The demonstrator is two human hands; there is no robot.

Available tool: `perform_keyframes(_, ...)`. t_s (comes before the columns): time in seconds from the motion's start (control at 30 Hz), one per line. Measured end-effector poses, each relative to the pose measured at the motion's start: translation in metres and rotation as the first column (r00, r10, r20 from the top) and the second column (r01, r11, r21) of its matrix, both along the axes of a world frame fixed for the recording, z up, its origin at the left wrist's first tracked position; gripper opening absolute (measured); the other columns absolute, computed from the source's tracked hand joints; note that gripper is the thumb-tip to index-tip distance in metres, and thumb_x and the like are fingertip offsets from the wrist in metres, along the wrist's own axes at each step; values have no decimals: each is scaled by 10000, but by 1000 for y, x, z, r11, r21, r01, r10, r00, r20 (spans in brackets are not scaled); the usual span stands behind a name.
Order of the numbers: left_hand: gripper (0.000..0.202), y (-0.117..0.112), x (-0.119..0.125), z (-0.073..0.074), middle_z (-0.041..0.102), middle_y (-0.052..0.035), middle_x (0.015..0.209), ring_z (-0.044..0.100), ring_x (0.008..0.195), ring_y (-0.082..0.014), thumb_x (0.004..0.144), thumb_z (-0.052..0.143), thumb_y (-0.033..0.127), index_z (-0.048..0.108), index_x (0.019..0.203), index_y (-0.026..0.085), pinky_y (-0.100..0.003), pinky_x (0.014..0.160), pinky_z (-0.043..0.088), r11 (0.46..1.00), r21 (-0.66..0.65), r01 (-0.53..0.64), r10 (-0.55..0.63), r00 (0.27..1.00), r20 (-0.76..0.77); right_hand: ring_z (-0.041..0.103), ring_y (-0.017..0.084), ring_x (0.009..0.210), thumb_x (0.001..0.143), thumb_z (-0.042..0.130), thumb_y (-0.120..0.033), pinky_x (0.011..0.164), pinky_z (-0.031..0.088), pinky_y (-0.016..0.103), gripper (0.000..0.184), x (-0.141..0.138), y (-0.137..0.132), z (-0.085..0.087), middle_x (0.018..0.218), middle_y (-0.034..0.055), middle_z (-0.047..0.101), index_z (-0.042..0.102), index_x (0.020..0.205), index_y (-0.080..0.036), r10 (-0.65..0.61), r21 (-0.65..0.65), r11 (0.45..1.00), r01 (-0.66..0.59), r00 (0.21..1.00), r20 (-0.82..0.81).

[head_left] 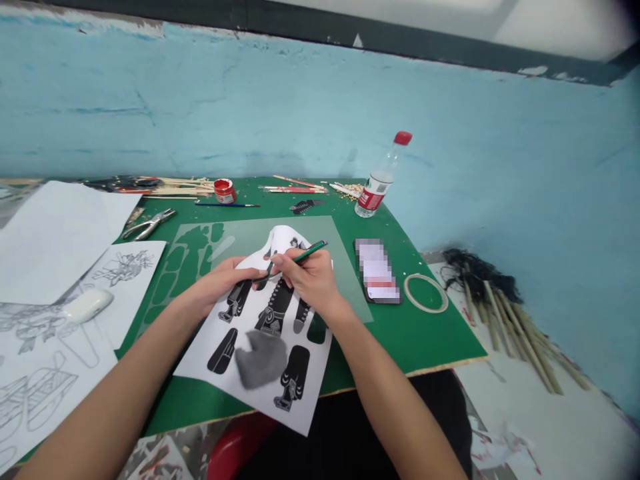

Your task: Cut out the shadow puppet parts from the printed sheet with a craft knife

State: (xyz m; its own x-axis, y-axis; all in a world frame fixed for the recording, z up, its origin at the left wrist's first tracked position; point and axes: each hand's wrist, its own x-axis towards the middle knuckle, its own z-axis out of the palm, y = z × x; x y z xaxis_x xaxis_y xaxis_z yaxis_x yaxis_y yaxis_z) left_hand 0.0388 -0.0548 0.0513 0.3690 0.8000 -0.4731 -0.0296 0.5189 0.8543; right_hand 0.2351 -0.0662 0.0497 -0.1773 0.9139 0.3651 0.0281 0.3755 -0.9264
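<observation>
A white sheet (250, 363) printed with black puppet-like figure parts is raised at a slant over the table, its top edge curled back. My left hand (225, 280) pinches its left side, thumb on top and the other fingers mostly underneath. In my right hand (313, 277) is a slim green pen-like tool (314, 251), gripped like a pencil and angled down-left toward the left thumb. Its tip is hard to make out. Green shows through a rounded hole at the sheet's right side. A blurred grey patch covers part of the print.
Beneath lies a translucent sheet with cut-out shapes (345, 293) on the green table (425, 340). Right: phone (377, 270), tape ring (426, 293), bottle (375, 190). Behind: red paint jar (225, 191), brush (227, 205), sticks. Left: pliers (150, 225), white mouse (89, 305), drawings (135, 293).
</observation>
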Motion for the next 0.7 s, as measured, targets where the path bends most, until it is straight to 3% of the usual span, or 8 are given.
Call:
perform_keyframes(0.27, 345, 0, -2, -3, 618, 30, 612, 567, 494, -107, 618, 948, 308, 646, 723, 179, -201, 464, 462, 1000, -14, 9, -10, 1000, -5, 437, 98, 465, 958, 692, -666, 488, 354, 267, 556, 0, 1, -5, 484, -53, 489, 708, 628, -218, -8, 60, 998, 10, 999, -42)
perform_keyframes(0.53, 337, -1, 1, 0, 611, 21, 600, 558, 494, -98, 690, 922, 332, 626, 679, 171, -188, 474, 447, 1000, -21, 10, -10, 1000, 3, 483, 116, 464, 950, 630, -754, 490, 408, 263, 613, 0, 0, -3, 460, -42, 506, 741, 648, -233, -53, 35, 998, 52, 998, 28)
perform_keyframes(0.7, 321, -1, 0, -2, 623, 14, 617, 560, 501, -101, 689, 908, 334, 632, 680, 171, -200, 493, 449, 1000, -13, 22, -22, 1000, 13, 541, 121, 476, 948, 654, -733, 481, 408, 256, 634, -1, 0, -4, 471, -22, 557, 670, 557, -233, -79, 35, 996, 79, 997, -2)
